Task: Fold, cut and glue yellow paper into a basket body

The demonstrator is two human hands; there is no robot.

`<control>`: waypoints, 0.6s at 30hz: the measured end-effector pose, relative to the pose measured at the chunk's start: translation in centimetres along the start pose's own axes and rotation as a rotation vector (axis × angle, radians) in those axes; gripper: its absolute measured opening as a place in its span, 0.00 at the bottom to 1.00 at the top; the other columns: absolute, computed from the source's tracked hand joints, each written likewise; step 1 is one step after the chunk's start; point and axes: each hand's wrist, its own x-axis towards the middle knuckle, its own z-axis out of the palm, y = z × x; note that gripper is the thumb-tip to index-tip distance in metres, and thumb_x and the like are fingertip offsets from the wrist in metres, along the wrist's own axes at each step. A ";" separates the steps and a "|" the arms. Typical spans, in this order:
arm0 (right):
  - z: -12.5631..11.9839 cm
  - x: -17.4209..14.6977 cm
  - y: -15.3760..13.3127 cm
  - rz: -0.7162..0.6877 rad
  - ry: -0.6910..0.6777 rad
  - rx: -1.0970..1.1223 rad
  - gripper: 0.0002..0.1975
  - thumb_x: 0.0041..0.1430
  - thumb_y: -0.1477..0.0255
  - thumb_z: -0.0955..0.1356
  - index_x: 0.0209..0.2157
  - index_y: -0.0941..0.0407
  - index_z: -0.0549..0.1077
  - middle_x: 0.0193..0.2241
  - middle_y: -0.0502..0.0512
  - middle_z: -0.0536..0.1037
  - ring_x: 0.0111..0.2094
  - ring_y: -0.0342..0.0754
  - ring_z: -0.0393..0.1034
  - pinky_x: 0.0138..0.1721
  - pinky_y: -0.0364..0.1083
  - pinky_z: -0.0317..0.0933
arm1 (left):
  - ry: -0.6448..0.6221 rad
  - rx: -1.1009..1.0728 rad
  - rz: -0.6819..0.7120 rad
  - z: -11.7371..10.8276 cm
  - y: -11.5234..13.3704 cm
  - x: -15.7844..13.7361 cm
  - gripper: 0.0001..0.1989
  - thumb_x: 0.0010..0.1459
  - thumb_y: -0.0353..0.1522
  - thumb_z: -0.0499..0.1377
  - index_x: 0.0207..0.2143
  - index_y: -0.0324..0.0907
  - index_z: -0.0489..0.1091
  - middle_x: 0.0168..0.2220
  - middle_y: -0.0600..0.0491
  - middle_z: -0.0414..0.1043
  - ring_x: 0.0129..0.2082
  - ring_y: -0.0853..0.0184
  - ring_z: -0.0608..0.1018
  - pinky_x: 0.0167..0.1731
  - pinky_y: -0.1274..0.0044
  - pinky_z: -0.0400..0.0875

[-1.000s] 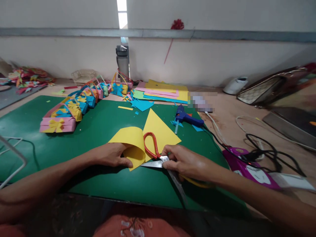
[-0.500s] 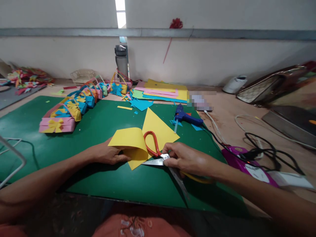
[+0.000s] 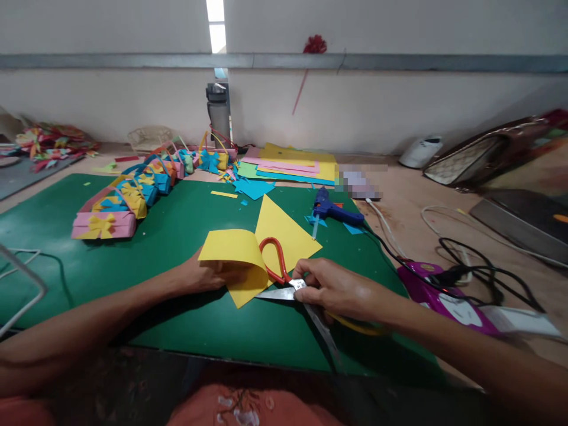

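Observation:
A yellow paper sheet [image 3: 233, 245] curls up and over the fingers of my left hand [image 3: 206, 273]. Those fingers reach inside the curl, partly hidden, and hold the paper from within. My right hand [image 3: 331, 290] grips a pair of scissors [image 3: 298, 285] near the pivot. Their blades are spread wide, one pointing left beside the curled sheet's lower corner, the other slanting down to the right. An orange-red handle loop stands up against the paper. Behind it lies a flat yellow piece of paper [image 3: 284, 228], whose join with the curled part is hidden.
A blue glue gun [image 3: 331, 208] rests on the green mat [image 3: 186, 331] at right. Small paper baskets [image 3: 104, 225] line the left side. Coloured sheets [image 3: 302, 163] and a bottle [image 3: 218, 115] stand at the back. A purple power strip [image 3: 437, 296] with cables lies right.
My left hand has slipped slightly further into the paper curl, and the curl's free edge has shifted a little right. The scissors and my right hand are nearly still.

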 end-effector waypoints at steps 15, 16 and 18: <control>0.5 -0.3 -0.5 0.021 0.019 0.009 0.06 0.54 0.71 0.64 0.36 0.57 0.64 0.19 0.43 0.65 0.16 0.40 0.63 0.18 0.39 0.53 | 0.029 -0.128 -0.183 0.5 0.4 0.8 0.20 0.56 0.43 0.57 0.45 0.41 0.73 0.43 0.48 0.77 0.41 0.59 0.78 0.41 0.74 0.72; 0.6 -0.3 -0.5 0.021 0.020 0.017 0.07 0.54 0.71 0.64 0.36 0.57 0.64 0.19 0.43 0.65 0.16 0.40 0.63 0.17 0.39 0.52 | 0.021 -0.113 -0.181 0.5 0.5 0.8 0.19 0.56 0.43 0.57 0.45 0.41 0.73 0.43 0.48 0.77 0.41 0.58 0.78 0.41 0.73 0.72; 0.6 -0.3 -0.6 0.019 0.020 0.033 0.07 0.54 0.72 0.64 0.36 0.57 0.64 0.18 0.43 0.65 0.16 0.40 0.63 0.17 0.39 0.52 | 0.003 -0.077 -0.167 0.3 0.6 0.9 0.18 0.56 0.42 0.57 0.44 0.43 0.74 0.44 0.49 0.77 0.43 0.58 0.77 0.43 0.73 0.71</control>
